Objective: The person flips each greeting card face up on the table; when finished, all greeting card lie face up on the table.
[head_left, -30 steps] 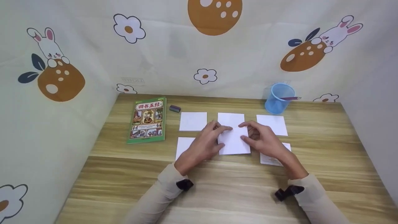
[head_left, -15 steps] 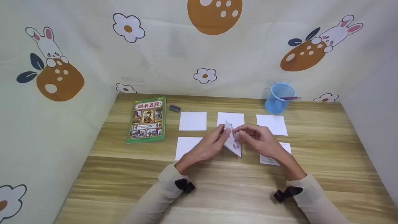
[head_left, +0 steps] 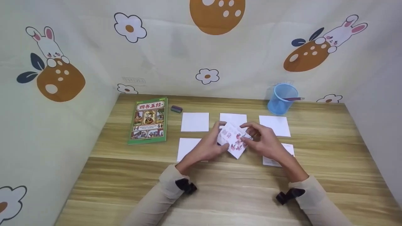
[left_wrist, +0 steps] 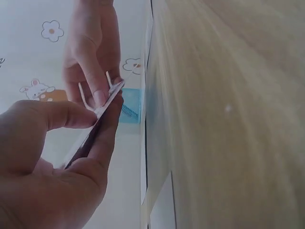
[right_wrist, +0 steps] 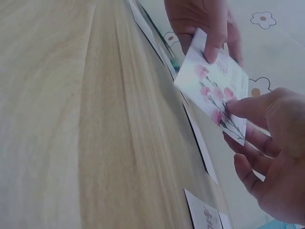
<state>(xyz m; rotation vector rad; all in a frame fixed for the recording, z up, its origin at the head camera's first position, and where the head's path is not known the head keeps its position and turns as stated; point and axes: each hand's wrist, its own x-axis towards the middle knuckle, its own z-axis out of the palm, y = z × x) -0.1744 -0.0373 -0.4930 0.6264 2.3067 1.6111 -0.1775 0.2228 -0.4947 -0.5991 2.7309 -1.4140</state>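
A white card [head_left: 231,145] printed with pink flowers and lettering is held between both hands, tilted above the table. My left hand [head_left: 209,144] pinches its left part, thumb on the printed face and fingers behind. With thumb and fingers, my right hand [head_left: 266,142] pinches the opposite edge. The flower print on the card [right_wrist: 214,88] shows plainly in the right wrist view. Blank white cards lie around the hands: one at back left [head_left: 195,122], one at back middle [head_left: 233,117], one at back right [head_left: 275,126] and one partly under the left forearm [head_left: 187,148].
A printed card [head_left: 272,161] lies partly beneath the right wrist. On the left is a green picture book [head_left: 148,122], beside a small dark sharpener-like block [head_left: 176,109]. A blue mesh pen cup [head_left: 280,102] with pencils stands at back right, before the patterned curtain [head_left: 169,56].
The held card first showed its blank side, then was turned nearly edge-on. Now its flower-printed face is up, tilted between both hands. The other cards have stayed in place.
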